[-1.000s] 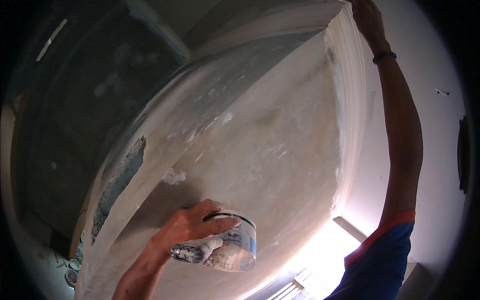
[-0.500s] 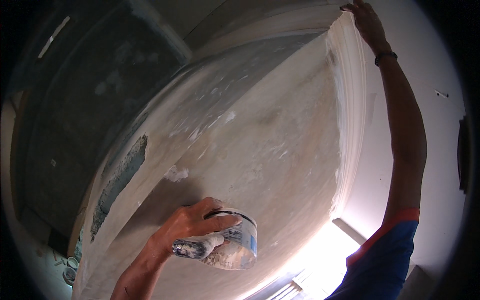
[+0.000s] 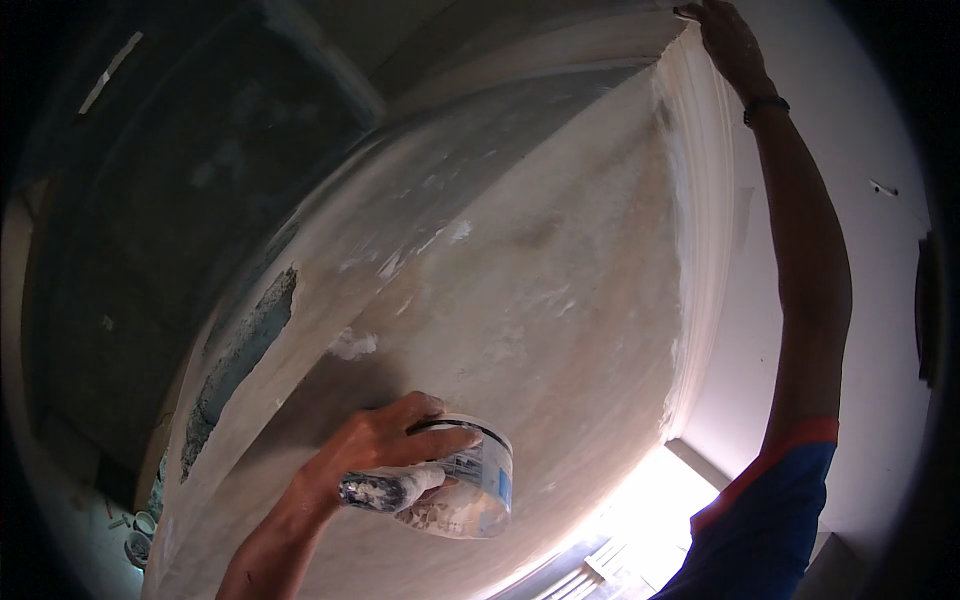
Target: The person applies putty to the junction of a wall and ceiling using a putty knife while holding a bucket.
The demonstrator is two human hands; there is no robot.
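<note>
My left hand (image 3: 385, 440) is closed around a clear plastic tub (image 3: 490, 500) with a dark rim, smeared with pale filler. Under the same fingers sticks out a filler-caked handle (image 3: 385, 490); whatever it belongs to is hidden by the tub. High at the upper right, my right hand (image 3: 730, 45) has its fingers bent together at the far corner of the white cornice (image 3: 700, 220). A small dark bit shows at those fingertips, too small to name. The plastered wall (image 3: 540, 260), patchy grey and beige, fills the middle behind both hands.
A rough-edged recess (image 3: 240, 350) cuts into the wall at left. Beyond it stands a dark grey wall (image 3: 200, 200). Small buckets (image 3: 140, 540) and tools lie on the floor at lower left. The white ceiling (image 3: 870, 300) spans the right; bright light enters at lower right.
My right hand has shifted very slightly left along the cornice corner. The left hand and the tub have barely moved, a touch to the left.
</note>
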